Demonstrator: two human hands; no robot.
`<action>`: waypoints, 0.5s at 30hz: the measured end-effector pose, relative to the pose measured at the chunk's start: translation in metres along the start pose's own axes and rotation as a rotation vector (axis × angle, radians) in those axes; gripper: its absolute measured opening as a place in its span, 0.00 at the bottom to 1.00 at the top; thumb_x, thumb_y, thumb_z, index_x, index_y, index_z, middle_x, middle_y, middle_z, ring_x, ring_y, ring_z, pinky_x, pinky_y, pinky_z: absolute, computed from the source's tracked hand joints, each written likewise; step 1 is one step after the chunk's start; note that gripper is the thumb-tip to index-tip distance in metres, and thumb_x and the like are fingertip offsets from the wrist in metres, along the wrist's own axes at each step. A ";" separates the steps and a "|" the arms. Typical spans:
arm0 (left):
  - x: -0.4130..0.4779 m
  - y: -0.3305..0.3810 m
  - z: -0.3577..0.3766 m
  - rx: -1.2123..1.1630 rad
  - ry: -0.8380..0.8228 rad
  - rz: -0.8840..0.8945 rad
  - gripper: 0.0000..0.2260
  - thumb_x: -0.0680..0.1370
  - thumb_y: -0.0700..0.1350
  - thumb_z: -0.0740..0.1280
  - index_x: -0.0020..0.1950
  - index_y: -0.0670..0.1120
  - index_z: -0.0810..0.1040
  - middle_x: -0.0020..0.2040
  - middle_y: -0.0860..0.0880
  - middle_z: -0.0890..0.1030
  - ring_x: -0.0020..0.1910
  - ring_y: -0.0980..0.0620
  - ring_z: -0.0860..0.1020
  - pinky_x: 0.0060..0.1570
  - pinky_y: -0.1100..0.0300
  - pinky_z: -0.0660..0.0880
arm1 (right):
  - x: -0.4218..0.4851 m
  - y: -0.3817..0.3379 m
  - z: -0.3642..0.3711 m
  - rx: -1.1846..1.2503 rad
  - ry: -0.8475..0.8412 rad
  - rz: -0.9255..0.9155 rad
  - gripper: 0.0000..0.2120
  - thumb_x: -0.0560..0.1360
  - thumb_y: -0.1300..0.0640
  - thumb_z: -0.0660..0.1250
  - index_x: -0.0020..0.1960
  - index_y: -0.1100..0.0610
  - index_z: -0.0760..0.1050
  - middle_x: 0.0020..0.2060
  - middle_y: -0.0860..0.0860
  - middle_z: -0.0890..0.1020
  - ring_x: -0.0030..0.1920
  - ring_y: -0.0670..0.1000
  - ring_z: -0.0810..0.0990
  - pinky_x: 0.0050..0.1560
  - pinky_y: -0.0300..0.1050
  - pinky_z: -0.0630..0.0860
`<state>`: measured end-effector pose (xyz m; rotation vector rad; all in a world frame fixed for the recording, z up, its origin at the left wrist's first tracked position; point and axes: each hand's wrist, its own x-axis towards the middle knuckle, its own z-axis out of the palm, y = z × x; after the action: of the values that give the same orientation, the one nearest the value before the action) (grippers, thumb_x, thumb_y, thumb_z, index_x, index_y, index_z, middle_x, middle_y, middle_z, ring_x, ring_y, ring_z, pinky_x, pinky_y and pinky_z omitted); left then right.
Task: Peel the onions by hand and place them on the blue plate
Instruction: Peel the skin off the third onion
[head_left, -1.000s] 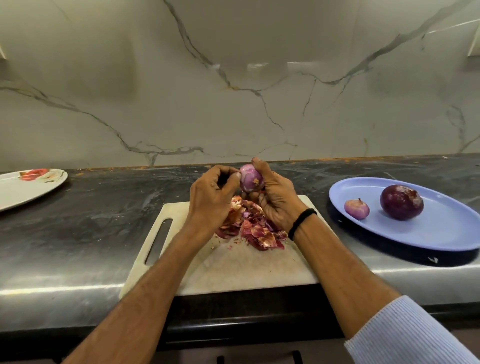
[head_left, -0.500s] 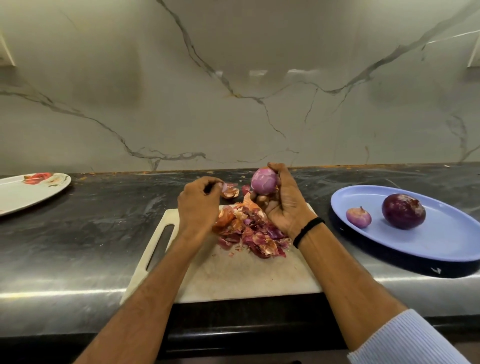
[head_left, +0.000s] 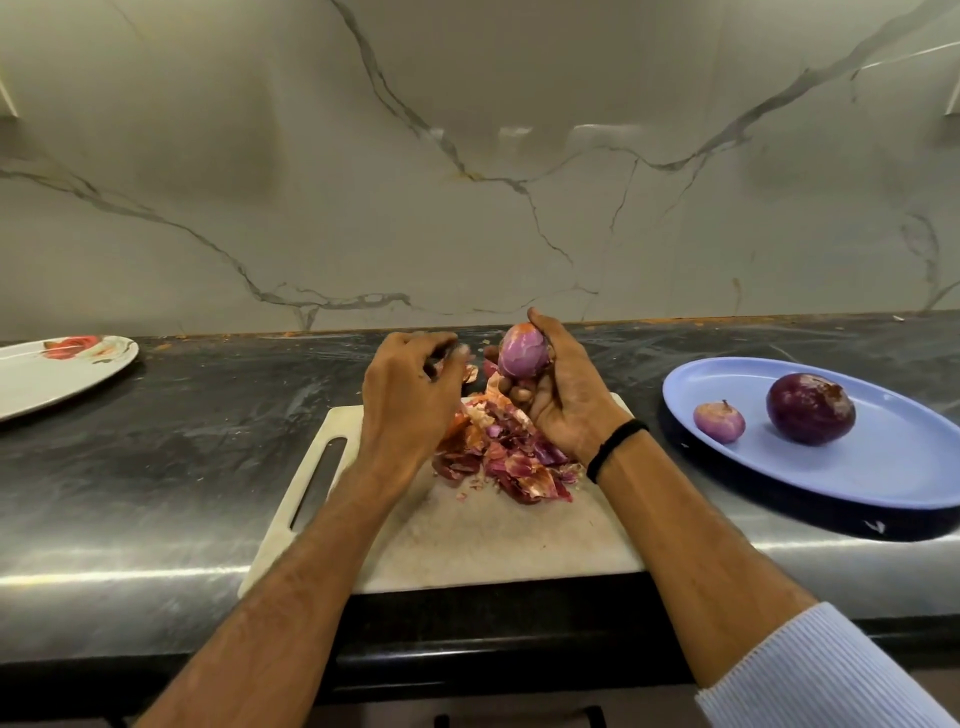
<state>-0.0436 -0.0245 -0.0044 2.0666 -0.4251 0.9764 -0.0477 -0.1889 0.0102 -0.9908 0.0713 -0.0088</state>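
Observation:
My right hand (head_left: 569, 402) grips a small, pale purple onion (head_left: 523, 356) upright above the far edge of the white cutting board (head_left: 467, 540). Just left of the onion, my left hand (head_left: 410, 395) has its fingers curled and pinches what looks like a small scrap of skin; the fingertips are blurred. A heap of red and orange onion skins (head_left: 511, 457) lies on the board under both hands. On the right, the blue plate (head_left: 893, 473) holds a small peeled onion (head_left: 719, 422) and a large dark purple onion (head_left: 810, 409).
A white plate with a red pattern (head_left: 57, 374) sits at the far left of the dark counter (head_left: 208, 441). A marble wall rises behind the counter. The board has a slot handle (head_left: 319, 480) on its left side.
My left hand has pulled away from the onion to the left, taking a bit of skin. My right hand has kept the onion raised and turned it more upright.

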 end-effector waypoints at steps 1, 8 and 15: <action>0.000 0.002 0.000 -0.043 -0.002 0.041 0.14 0.79 0.51 0.72 0.61 0.45 0.83 0.54 0.49 0.80 0.44 0.60 0.78 0.49 0.68 0.77 | 0.000 0.000 0.000 0.002 0.009 -0.002 0.28 0.74 0.44 0.72 0.65 0.63 0.72 0.54 0.66 0.82 0.30 0.54 0.77 0.26 0.39 0.75; 0.000 0.002 0.005 -0.130 -0.084 0.267 0.23 0.75 0.49 0.76 0.67 0.42 0.80 0.58 0.45 0.82 0.50 0.53 0.81 0.53 0.64 0.80 | -0.004 0.001 0.004 -0.007 0.006 -0.029 0.29 0.73 0.45 0.74 0.64 0.64 0.74 0.49 0.64 0.81 0.30 0.52 0.77 0.25 0.40 0.75; 0.000 0.001 0.005 -0.139 -0.119 0.307 0.21 0.79 0.44 0.71 0.70 0.40 0.76 0.58 0.42 0.82 0.54 0.52 0.79 0.56 0.65 0.78 | -0.007 0.003 0.005 -0.077 -0.110 -0.052 0.26 0.75 0.44 0.71 0.60 0.66 0.77 0.46 0.63 0.84 0.32 0.51 0.79 0.31 0.39 0.80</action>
<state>-0.0420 -0.0290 -0.0060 1.9737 -0.8684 0.9716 -0.0544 -0.1831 0.0105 -1.0676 -0.0547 0.0009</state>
